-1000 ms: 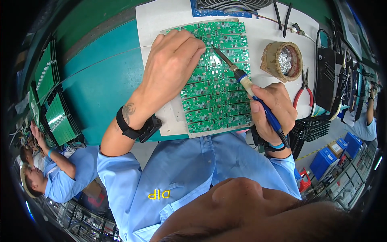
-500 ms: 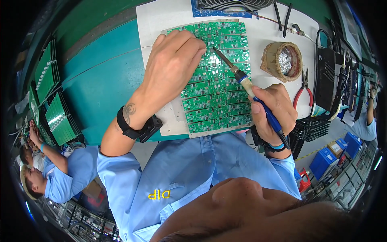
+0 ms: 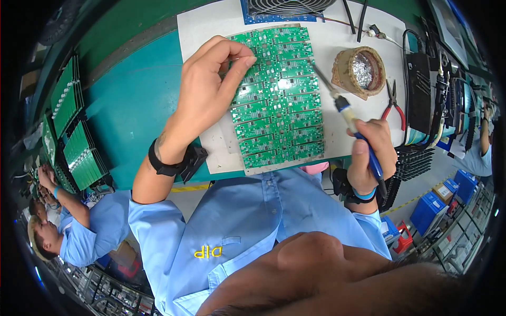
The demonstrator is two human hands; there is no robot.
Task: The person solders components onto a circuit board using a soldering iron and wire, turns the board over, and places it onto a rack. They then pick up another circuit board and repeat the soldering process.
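My left hand [image 3: 208,87] is over the upper left of a green circuit board panel [image 3: 279,113], thumb and forefinger pinched together just above it. Between them is a thin solder wire [image 3: 158,68], trailing faintly to the left. My right hand [image 3: 373,155] grips a soldering iron [image 3: 345,109] by its blue and pale handle. The iron's tip points up and left, close to the panel's right edge, and looks apart from the components. The panel lies on white paper and carries rows of small parts.
Right of the panel stands a round brown pot [image 3: 361,72] with shiny metal inside. Red-handled pliers [image 3: 393,108] lie beyond it. A fan [image 3: 287,6] is at the far edge. Stacked green boards [image 3: 84,158] stand at left, near another person [image 3: 87,226].
The soldering iron has drawn back from the panel's middle to the right. My left hand has shifted slightly left, its thumb and forefinger now more visible. The view has moved slightly.
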